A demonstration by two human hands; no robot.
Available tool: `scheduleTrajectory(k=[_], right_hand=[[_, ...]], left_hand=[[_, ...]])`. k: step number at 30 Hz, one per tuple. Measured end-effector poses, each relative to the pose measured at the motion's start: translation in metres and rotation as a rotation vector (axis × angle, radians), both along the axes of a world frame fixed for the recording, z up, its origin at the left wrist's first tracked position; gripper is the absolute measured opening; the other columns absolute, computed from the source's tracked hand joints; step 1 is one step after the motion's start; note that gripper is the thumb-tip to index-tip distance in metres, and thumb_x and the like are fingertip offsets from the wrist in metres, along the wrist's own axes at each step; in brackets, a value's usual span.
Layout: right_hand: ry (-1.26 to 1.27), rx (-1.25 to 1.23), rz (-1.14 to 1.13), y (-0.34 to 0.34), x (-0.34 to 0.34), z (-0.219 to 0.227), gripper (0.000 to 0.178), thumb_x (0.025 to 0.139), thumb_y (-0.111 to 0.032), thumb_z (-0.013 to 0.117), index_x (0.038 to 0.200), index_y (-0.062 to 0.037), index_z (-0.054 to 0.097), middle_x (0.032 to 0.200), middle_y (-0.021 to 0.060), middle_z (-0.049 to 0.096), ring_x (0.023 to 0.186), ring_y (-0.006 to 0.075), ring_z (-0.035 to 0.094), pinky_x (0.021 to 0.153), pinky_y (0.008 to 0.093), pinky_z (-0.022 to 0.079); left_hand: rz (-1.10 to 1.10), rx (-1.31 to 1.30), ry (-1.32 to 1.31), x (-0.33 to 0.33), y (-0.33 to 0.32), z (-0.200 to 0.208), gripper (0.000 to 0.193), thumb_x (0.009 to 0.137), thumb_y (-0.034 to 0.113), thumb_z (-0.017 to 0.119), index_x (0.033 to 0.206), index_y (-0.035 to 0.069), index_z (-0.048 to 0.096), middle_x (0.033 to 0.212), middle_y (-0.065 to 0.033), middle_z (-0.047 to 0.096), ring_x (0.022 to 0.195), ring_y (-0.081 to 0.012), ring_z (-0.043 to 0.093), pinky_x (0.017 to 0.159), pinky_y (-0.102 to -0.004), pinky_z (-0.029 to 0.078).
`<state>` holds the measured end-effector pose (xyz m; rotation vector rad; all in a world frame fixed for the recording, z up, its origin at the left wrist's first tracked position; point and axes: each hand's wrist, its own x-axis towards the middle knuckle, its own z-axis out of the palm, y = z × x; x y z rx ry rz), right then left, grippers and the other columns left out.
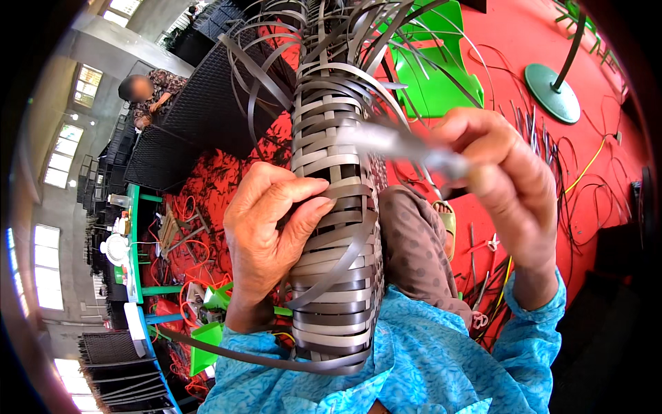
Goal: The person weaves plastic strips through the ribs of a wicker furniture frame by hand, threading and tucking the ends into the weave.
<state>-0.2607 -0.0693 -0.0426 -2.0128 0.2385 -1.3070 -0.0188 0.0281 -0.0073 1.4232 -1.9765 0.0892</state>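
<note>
A long woven piece (334,255) of grey and dark brown flat strips runs up the middle, in front of my body. My left hand (265,228) lies against its left side, thumb and forefinger pinching a flat weaving strip (352,190) at the weave's upper face. Above and to the right, my right hand (507,176) is closed around a silvery, elongated tool (400,143). Motion smears this tool, so its exact kind does not show; its far end reaches over the weave. Loose strip ends (345,34) fan out at the far end, and one strip (338,269) loops across the near part.
Right of the weave, a green plastic chair (441,76) and a round green base (552,93) stand on the red floor (496,41). Strips and cables (572,179) lie there. At left are a dark woven panel (200,124), a seated person (155,93) and a green-framed table (134,241).
</note>
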Motion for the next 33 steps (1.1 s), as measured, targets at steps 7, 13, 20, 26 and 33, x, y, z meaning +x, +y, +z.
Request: scheduleTrajectory(k=[7, 13, 20, 26, 33], right_hand=[[-0.492, 0.615, 0.277, -0.013, -0.038, -0.029, 0.022, 0.1, -0.026, 0.048, 0.094, -0.006, 0.053, 0.095, 0.0089, 0.057, 0.069, 0.0106, 0.051, 0.059, 0.0216, 0.041], [-1.19, 1.041, 1.144, -0.035, -0.082, -0.036, 0.022, 0.104, -0.022, 0.036, 0.097, -0.0046, 0.048, 0.076, 0.0035, 0.049, 0.057, 0.0104, 0.047, 0.052, 0.0246, 0.043], [0.079, 0.429, 0.018, 0.008, -0.037, -0.007, 0.013, 0.087, -0.01, 0.06, 0.078, -0.0003, 0.061, 0.067, 0.0022, 0.055, 0.057, 0.0063, 0.047, 0.047, 0.0243, 0.034], [0.409, 0.194, -0.194, 0.008, 0.003, 0.019, 0.018, 0.082, -0.007, 0.063, 0.067, -0.0014, 0.055, 0.053, -0.0015, 0.045, 0.047, 0.0058, 0.037, 0.043, 0.0259, 0.028], [0.526, 0.348, -0.137, -0.001, 0.012, 0.026, 0.02, 0.083, -0.011, 0.063, 0.069, 0.0001, 0.056, 0.054, -0.0009, 0.046, 0.05, 0.0053, 0.039, 0.045, 0.0262, 0.029]], left_hand=[[-0.028, -0.005, 0.01, 0.002, -0.001, -0.002, 0.02, 0.074, 0.01, 0.078, 0.09, 0.003, 0.07, 0.077, -0.0069, 0.056, 0.067, -0.0191, 0.057, 0.058, -0.0288, 0.045], [-0.037, -0.004, 0.081, 0.005, -0.002, -0.005, 0.02, 0.073, 0.009, 0.078, 0.09, 0.002, 0.07, 0.075, -0.0067, 0.056, 0.065, -0.0184, 0.056, 0.057, -0.0282, 0.044], [-0.059, -0.011, 0.042, 0.0, -0.005, -0.004, 0.02, 0.073, 0.01, 0.078, 0.089, 0.002, 0.069, 0.075, -0.0073, 0.056, 0.065, -0.0197, 0.056, 0.057, -0.0296, 0.045], [-0.063, -0.013, 0.027, -0.001, -0.004, -0.003, 0.019, 0.074, 0.01, 0.077, 0.089, 0.001, 0.069, 0.075, -0.0077, 0.056, 0.065, -0.0203, 0.057, 0.057, -0.0303, 0.045], [-0.017, 0.023, 0.116, 0.003, -0.007, 0.001, 0.012, 0.078, 0.006, 0.074, 0.089, 0.002, 0.069, 0.069, -0.0074, 0.055, 0.06, -0.0189, 0.057, 0.054, -0.0303, 0.044]])
